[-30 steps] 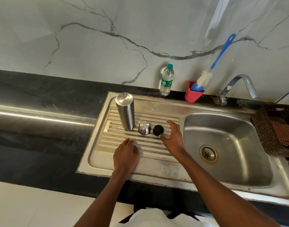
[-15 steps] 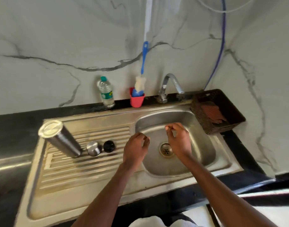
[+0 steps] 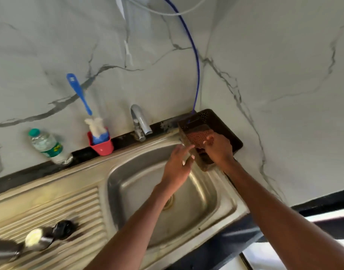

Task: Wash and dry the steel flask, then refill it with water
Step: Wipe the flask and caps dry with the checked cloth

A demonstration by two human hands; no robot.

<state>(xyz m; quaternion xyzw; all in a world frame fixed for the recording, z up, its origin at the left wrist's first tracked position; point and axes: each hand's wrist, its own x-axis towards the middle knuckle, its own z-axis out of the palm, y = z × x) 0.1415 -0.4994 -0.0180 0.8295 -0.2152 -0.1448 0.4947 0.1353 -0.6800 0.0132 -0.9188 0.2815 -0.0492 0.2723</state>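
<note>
The steel flask stands blurred on the ribbed drainboard at the bottom left, with its steel cap and black lid beside it. Both hands are far from it, at the brown basket in the right corner. My left hand has straight fingers against the basket's near wall, above the sink basin. My right hand reaches inside the basket, its fingers bent over a reddish cloth. Whether it grips the cloth is unclear.
A tap stands behind the basin. A red holder with a blue-handled bottle brush and a plastic water bottle sit along the marble wall. A blue hose hangs down into the corner.
The view has swung right. Both hands moved from over the drain up and right to the basket. The flask, cap and lid stayed on the drainboard.
</note>
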